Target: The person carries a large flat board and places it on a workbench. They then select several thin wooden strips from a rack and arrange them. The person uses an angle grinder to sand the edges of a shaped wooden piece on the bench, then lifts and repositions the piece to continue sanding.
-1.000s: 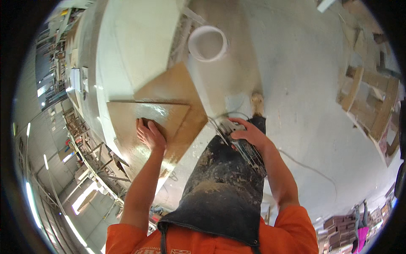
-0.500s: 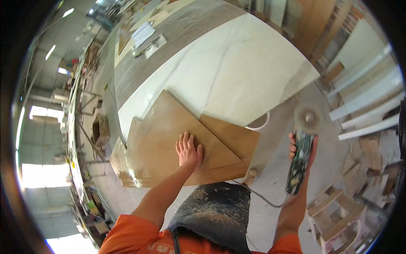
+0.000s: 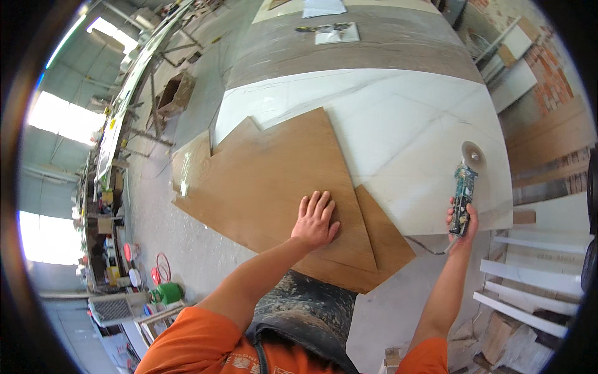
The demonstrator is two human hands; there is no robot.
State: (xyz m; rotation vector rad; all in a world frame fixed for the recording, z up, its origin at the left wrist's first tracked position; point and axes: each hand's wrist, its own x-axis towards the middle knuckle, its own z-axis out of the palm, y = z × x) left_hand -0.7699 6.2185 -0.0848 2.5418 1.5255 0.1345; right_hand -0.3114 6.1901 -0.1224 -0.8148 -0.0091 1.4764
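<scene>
Resting spread left fingers on flat brown board, clasping teal-black grinder in right fingers near white slab's four-o'clock corner.

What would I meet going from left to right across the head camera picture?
Lower bright window, brown box, left hand flat on the brown sheet, right hand gripping the grinder, brown panel by the brick wall.

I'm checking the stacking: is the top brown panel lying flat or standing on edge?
The top brown panel lies flat: broad face up, partly over the white slab, the left hand spread on it.
</scene>
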